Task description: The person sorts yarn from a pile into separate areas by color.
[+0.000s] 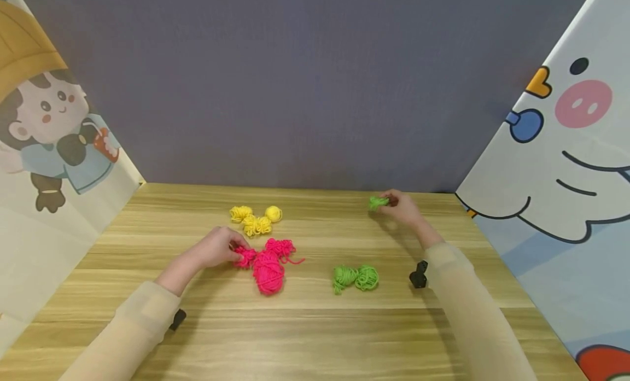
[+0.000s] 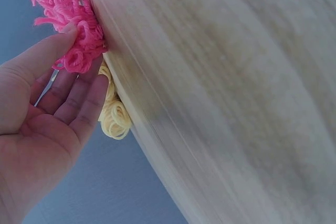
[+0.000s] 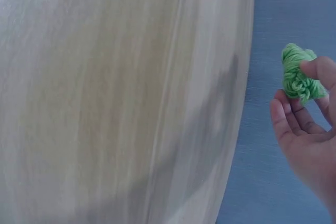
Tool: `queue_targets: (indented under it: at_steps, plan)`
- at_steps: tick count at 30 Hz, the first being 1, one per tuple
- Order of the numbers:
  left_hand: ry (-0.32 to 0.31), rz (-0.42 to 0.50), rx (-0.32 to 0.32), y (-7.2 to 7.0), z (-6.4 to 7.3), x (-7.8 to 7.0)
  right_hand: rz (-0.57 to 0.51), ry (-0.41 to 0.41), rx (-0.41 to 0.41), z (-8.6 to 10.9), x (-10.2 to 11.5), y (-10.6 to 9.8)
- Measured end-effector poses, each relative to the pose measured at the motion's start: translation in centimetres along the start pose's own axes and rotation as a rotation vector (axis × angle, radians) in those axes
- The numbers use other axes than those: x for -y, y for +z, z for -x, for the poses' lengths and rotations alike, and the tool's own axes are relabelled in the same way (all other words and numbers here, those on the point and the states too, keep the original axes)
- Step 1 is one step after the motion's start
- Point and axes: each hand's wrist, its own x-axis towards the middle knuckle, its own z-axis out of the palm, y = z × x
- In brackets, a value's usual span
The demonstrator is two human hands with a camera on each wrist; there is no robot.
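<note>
My left hand pinches a small pink yarn bundle between thumb and fingers, at the left of two more pink pieces. One of those is a larger oval pink ball, the other a pink bundle with a loose strand trailing right. In the left wrist view, the thumb presses on the looped end of the pink yarn. At the far right of the table, my right hand holds a small green yarn bundle. The right wrist view has this green bundle between thumb and fingers.
Two green yarn balls lie side by side on the wooden table, right of the pink group. Behind the pink yarn sits a cluster of yellow yarn pieces. A grey panel rises at the table's back edge, with printed panels at both sides.
</note>
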Motion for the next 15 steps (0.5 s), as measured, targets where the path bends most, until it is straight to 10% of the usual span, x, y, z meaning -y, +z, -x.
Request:
queue_targets:
  at_steps: [15]
  plan:
    - [0.014, 0.006, -0.001, 0.1, -0.1, 0.0, -0.012, -0.017, 0.004, 1.5, 1.8, -1.5]
